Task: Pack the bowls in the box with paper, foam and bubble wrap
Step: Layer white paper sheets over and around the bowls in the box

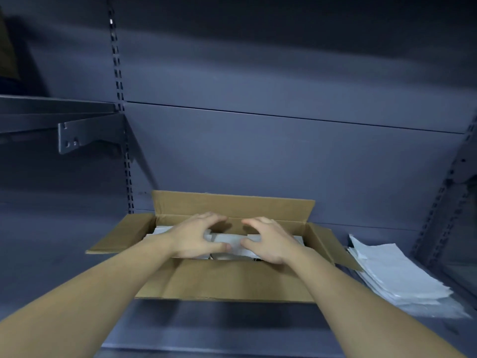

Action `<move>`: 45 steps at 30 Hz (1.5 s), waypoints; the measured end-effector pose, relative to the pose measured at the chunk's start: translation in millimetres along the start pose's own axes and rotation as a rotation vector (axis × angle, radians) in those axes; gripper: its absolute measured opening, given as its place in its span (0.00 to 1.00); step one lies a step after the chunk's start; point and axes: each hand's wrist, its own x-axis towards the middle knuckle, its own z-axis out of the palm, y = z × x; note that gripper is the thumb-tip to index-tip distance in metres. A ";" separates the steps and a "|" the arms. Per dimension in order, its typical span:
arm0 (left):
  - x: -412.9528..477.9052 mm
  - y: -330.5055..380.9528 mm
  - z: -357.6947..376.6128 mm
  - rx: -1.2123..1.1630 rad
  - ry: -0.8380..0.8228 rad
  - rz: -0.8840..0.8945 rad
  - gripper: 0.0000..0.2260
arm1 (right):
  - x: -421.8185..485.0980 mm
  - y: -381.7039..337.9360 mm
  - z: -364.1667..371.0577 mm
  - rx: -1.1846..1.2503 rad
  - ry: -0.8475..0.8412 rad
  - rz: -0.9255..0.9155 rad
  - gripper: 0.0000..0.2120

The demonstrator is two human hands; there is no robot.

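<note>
Fingers [211, 218] of both hands are arched and spread, thumbs touching the white wrapping [233, 242] — no pinch shows. The left hand [197, 237] and right hand [269, 242] sit side by side over the middle of the box [232, 279], equally near. The wrapping lies directly beneath them, long axis along the box's length; any bowls are hidden under it. Spare white sheets [392, 275] lie just right of the box — likely the right hand's reach

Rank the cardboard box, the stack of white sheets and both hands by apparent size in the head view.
1. cardboard box
2. stack of white sheets
3. left hand and right hand: they look alike, so unranked.
</note>
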 end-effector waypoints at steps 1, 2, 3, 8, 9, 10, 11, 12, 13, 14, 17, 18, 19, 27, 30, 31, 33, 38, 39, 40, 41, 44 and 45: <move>5.6 7.7 2.4 0.002 0.002 0.010 0.42 | -4.4 7.2 -3.5 -0.003 0.014 0.012 0.28; 11.6 15.4 5.5 0.003 0.010 0.028 0.38 | -9.3 14.3 -6.6 0.001 0.032 0.024 0.28; 18.2 23.3 8.9 0.003 0.016 0.047 0.36 | -14.5 21.7 -9.6 0.012 0.052 0.039 0.27; 49.0 72.3 30.4 -0.015 -0.006 0.147 0.36 | -46.2 63.3 -30.5 0.052 0.175 0.108 0.24; 56.0 83.1 35.9 -0.029 -0.011 0.168 0.38 | -53.4 72.5 -36.8 0.050 0.204 0.123 0.24; 64.0 93.7 42.0 -0.047 -0.012 0.185 0.38 | -61.0 82.0 -43.1 0.051 0.232 0.141 0.23; 71.8 105.0 48.3 -0.066 -0.010 0.208 0.37 | -68.9 91.7 -49.4 0.054 0.259 0.164 0.22; 79.4 117.1 55.1 -0.087 -0.009 0.231 0.35 | -76.9 102.6 -55.0 0.057 0.281 0.193 0.22; 86.1 129.5 61.6 -0.110 -0.011 0.253 0.33 | -84.5 114.5 -59.2 0.057 0.293 0.224 0.21; 92.8 141.6 68.2 -0.130 -0.016 0.270 0.32 | -92.0 126.8 -62.7 0.057 0.298 0.254 0.21; 110.8 178.7 87.3 -0.148 -0.045 0.341 0.32 | -112.8 163.9 -67.0 0.050 0.301 0.335 0.23; 117.8 190.3 93.3 -0.150 -0.055 0.369 0.34 | -118.8 175.7 -67.3 0.034 0.303 0.358 0.23; 124.4 201.8 99.3 -0.154 -0.066 0.393 0.36 | -125.0 186.6 -67.4 0.019 0.306 0.382 0.23; 171.1 266.7 152.9 -0.066 -0.190 0.454 0.35 | -173.3 257.4 -64.2 0.000 0.261 0.557 0.22; 181.5 280.6 168.5 0.023 -0.232 0.460 0.28 | -182.5 275.6 -59.8 -0.029 0.250 0.575 0.18; 184.5 285.4 174.4 0.065 -0.235 0.457 0.24 | -183.5 280.0 -56.9 -0.034 0.241 0.577 0.18; 189.5 293.1 187.9 0.152 -0.264 0.422 0.21 | -183.4 286.2 -48.4 -0.052 0.196 0.576 0.20; 199.0 298.3 220.7 0.244 -0.405 0.447 0.10 | -179.8 293.4 -29.4 -0.058 0.141 0.566 0.25; 200.8 297.1 222.8 0.218 -0.414 0.463 0.08 | -179.3 295.8 -27.5 -0.071 0.146 0.563 0.25; 201.8 295.6 223.1 0.194 -0.414 0.473 0.06 | -179.0 297.7 -26.6 -0.089 0.145 0.558 0.25; 202.5 294.2 222.7 0.176 -0.410 0.486 0.04 | -179.1 299.2 -26.4 -0.111 0.143 0.549 0.24; 201.5 292.4 217.9 0.111 -0.413 0.490 0.12 | -179.3 300.0 -26.5 -0.147 0.152 0.533 0.22; 200.7 292.5 215.9 0.083 -0.410 0.488 0.13 | -179.7 299.1 -26.6 -0.142 0.165 0.532 0.21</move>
